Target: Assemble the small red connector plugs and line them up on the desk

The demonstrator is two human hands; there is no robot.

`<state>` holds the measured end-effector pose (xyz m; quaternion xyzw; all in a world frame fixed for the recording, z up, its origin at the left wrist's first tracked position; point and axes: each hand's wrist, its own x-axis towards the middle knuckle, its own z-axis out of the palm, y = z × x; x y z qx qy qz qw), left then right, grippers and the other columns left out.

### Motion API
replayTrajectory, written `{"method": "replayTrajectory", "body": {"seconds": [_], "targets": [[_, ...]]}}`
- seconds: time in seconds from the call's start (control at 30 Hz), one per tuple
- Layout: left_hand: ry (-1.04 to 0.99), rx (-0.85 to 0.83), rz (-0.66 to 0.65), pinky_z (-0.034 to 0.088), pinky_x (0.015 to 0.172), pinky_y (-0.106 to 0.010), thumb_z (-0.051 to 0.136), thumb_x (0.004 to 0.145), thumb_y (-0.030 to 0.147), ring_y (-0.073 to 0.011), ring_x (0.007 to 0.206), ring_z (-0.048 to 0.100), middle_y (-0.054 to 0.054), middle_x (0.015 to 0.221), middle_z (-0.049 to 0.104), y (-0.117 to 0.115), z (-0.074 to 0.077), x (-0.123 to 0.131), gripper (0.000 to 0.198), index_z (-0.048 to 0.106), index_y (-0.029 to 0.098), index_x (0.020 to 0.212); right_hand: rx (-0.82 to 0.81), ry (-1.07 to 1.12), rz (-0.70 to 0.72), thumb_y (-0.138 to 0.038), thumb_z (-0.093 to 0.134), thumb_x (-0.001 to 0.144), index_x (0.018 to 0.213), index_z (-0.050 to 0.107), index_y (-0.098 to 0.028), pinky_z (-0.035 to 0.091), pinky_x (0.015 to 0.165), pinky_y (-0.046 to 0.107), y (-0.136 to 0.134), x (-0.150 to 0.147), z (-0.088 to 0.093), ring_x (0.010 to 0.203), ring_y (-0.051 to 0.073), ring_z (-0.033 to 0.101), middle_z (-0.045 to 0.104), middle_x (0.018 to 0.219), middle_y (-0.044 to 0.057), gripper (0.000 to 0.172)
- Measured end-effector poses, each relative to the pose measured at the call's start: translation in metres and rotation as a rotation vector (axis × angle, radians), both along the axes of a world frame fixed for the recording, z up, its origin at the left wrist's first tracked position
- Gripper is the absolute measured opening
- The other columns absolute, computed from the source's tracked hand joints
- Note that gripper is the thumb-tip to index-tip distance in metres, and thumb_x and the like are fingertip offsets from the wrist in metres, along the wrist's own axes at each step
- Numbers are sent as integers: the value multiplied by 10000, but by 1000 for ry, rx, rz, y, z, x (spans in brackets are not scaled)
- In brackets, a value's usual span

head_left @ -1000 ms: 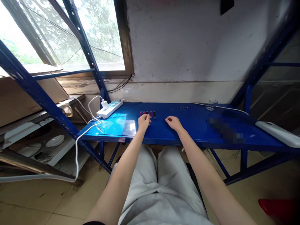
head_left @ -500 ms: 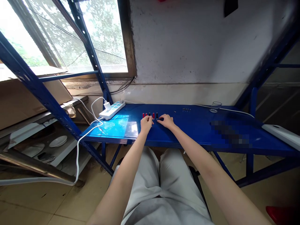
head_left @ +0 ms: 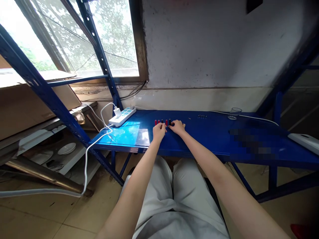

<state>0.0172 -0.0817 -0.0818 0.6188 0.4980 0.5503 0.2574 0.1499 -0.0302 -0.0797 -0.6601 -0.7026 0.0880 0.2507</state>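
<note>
Small upright red and black cylinders stand in a short row on the blue table (head_left: pixel 199 142), among them a red cylinder (head_left: pixel 156 122) at the left end and a black cylinder (head_left: pixel 169 121) at the right end. My left hand (head_left: pixel 159 131) is in front of the row with its fingers pinched together; anything between them is too small to make out. My right hand (head_left: pixel 177 127) has its thumb and curled fingers at the black end cylinder and appears to grip its lower part. The hands partly cover the bases of the row.
A white power strip (head_left: pixel 123 117) with a plug and cable lies left on the table. Several tiny metal pieces (head_left: pixel 202 117) sit right of the hands. Farther right are a clear glass (head_left: pixel 234 114), a blurred dark object (head_left: pixel 251 142) and a white device (head_left: pixel 305 142).
The view has shifted slightly, moving everything rightward in the picture. My right hand's fingers have come in closer to the black end cylinder. My left hand stays pinched in front of the row.
</note>
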Motion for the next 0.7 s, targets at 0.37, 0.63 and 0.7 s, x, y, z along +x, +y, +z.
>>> {"method": "replayTrajectory", "body": {"seconds": [0.37, 0.63, 0.7], "targets": [[167, 234, -87, 404, 544, -212, 487, 832, 382, -92, 505, 510, -2, 721, 628, -9, 7, 16, 447, 460, 216, 1247, 323, -6, 122, -333, 491, 812, 833, 593, -211, 283, 868, 410, -28, 23, 6, 1023, 252, 487, 623, 972, 82, 160], [64, 218, -173, 448, 566, -222, 432, 866, 356, -117, 606, 582, -60, 835, 654, 3, 9, 47, 275, 621, 195, 983, 499, -29, 96, -287, 432, 842, 859, 590, -207, 201, 934, 402, -47, 47, 5, 996, 237, 496, 639, 939, 79, 178], [-50, 135, -182, 440, 497, -219, 428, 867, 365, -99, 512, 553, -55, 785, 645, 7, 6, 50, 290, 602, 174, 998, 511, 4, 62, -264, 411, 845, 872, 588, -203, 211, 924, 393, -49, 48, 3, 979, 231, 508, 641, 936, 79, 190]]}}
